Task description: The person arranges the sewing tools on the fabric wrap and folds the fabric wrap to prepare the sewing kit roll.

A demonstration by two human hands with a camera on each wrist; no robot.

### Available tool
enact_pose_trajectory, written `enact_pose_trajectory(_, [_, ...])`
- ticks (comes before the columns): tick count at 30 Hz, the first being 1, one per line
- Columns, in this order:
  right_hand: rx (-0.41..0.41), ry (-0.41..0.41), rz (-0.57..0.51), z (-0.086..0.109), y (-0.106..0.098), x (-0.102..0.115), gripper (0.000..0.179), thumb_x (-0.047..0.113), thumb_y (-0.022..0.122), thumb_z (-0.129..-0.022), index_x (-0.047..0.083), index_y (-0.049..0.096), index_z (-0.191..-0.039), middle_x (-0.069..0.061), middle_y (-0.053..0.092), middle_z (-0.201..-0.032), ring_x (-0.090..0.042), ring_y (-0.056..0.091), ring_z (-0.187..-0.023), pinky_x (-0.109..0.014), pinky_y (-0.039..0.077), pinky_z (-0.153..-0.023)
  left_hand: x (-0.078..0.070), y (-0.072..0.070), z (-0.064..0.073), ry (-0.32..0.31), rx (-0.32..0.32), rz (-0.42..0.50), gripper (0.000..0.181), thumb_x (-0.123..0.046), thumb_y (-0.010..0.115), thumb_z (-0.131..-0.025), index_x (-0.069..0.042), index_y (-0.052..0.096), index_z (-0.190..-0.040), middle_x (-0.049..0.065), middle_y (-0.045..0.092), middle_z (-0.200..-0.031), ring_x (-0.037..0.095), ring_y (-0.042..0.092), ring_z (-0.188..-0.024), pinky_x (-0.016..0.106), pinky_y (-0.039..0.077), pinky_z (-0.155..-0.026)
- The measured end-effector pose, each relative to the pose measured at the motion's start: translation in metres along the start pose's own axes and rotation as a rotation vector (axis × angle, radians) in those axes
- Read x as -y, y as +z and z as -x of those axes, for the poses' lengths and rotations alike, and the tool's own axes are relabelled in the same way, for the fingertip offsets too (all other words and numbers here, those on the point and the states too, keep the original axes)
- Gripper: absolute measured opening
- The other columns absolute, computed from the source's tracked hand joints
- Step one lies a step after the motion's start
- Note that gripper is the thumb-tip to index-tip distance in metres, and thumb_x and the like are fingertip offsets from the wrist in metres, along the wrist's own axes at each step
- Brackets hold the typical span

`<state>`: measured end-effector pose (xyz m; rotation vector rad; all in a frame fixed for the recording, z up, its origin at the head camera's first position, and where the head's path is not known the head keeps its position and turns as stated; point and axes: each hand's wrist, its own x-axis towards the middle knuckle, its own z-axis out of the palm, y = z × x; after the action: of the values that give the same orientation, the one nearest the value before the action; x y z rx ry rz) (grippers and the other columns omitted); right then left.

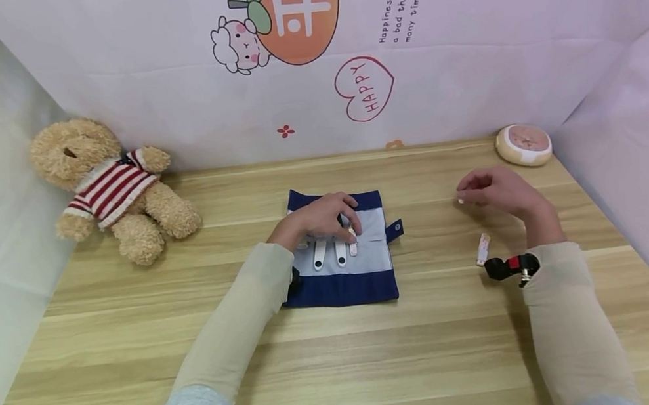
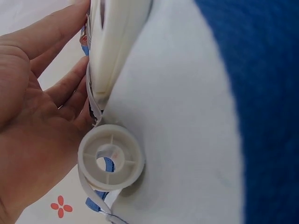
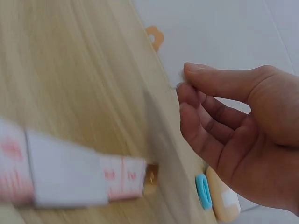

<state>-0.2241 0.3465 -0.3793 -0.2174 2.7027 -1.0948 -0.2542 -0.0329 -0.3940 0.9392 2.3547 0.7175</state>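
Observation:
My left hand (image 1: 326, 219) is over an unfolded navy and pale-blue fabric pouch (image 1: 339, 290). Its thumb and forefinger pinch the upper end of a small patterned strip (image 1: 354, 249), like a folded tape measure; in the left wrist view the fingertips are hidden. Beside it lie white-handled tools (image 1: 319, 256), and a white spool (image 2: 135, 158) sits under a strap. My right hand (image 1: 501, 192) is raised above the table, pinching a tiny pale thing (image 1: 460, 201), too small to identify. Below it lies a folded printed tape measure (image 1: 482, 250) with a gold end and white band.
A teddy bear (image 1: 115, 191) in a striped sweater leans at the back left. A round cream and pink case (image 1: 524, 144) stands in the back right corner, with a turquoise loop (image 3: 202, 191) on it. Printed cloth (image 1: 438, 95) encloses the wooden table (image 1: 348, 371).

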Motion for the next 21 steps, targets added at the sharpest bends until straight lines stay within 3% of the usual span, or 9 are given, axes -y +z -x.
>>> enact_pose_trajectory(7, [-0.034,0.019,-0.076,-0.009,0.011,0.014,0.029,0.02,0.07,-0.098,-0.002,0.067,-0.118,-0.013,0.07,-0.102,-0.021,0.067,-0.086,-0.032,0.057,-0.075,0.003,0.001,-0.001,-0.007,-0.004,0.002,0.016,-0.017,0.081,-0.089,-0.015,0.078,-0.105,0.007,0.039,-0.157,0.028,0.028,-0.147,0.041,0.026,-0.118])
enact_pose_trajectory(21, [0.036,-0.064,-0.167,-0.026,0.035,0.046,0.025,0.013,0.067,-0.1,-0.006,0.066,-0.116,-0.019,0.068,-0.104,-0.022,0.068,-0.091,-0.037,0.059,-0.081,0.0,0.0,0.0,0.004,-0.002,0.026,0.013,-0.018,0.082,-0.088,-0.013,0.073,-0.098,0.008,0.039,-0.156,0.028,0.029,-0.147,0.04,0.029,-0.117])
